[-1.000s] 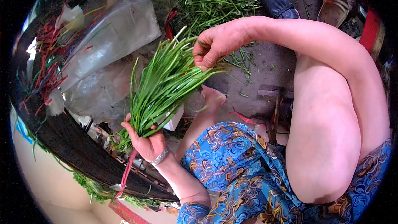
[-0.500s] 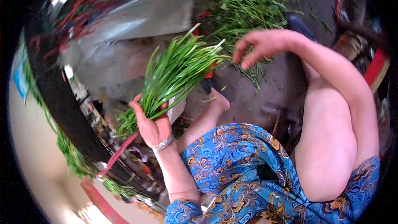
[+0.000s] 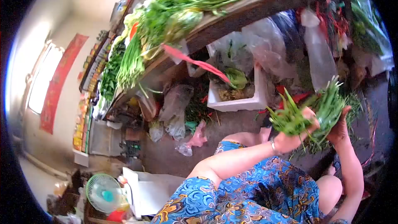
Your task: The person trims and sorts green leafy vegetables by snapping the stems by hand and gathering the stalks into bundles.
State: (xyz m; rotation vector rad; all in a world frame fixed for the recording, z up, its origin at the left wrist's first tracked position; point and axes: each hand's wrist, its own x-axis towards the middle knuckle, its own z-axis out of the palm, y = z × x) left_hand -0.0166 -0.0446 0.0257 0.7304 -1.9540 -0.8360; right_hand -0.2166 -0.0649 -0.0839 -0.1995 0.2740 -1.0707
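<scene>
A bunch of long green garlic chives (image 3: 329,110) with pale cut ends is held up over my lap. My left hand (image 3: 296,135), with a silver bracelet at its wrist, is closed around the leafy side of it. At the stem side, my right hand (image 3: 340,128) presses against the bunch, its fingers partly hidden by the greens. The white stem ends point up and to the right. Behind and below, more loose greens (image 3: 354,108) lie on the dark floor.
A wooden shelf (image 3: 273,2) loaded with vegetables runs across the top, with a red ribbon (image 3: 195,62) hanging from it. Beneath it stands a white foam box (image 3: 238,104) holding a leafy vegetable. Plastic bags (image 3: 176,108) hang nearby. A green fan (image 3: 105,193) stands lower left.
The view has swung left, bringing the shelf and room into sight. My right hand, apart from the chives before, now touches them, and both hands are together at the bunch.
</scene>
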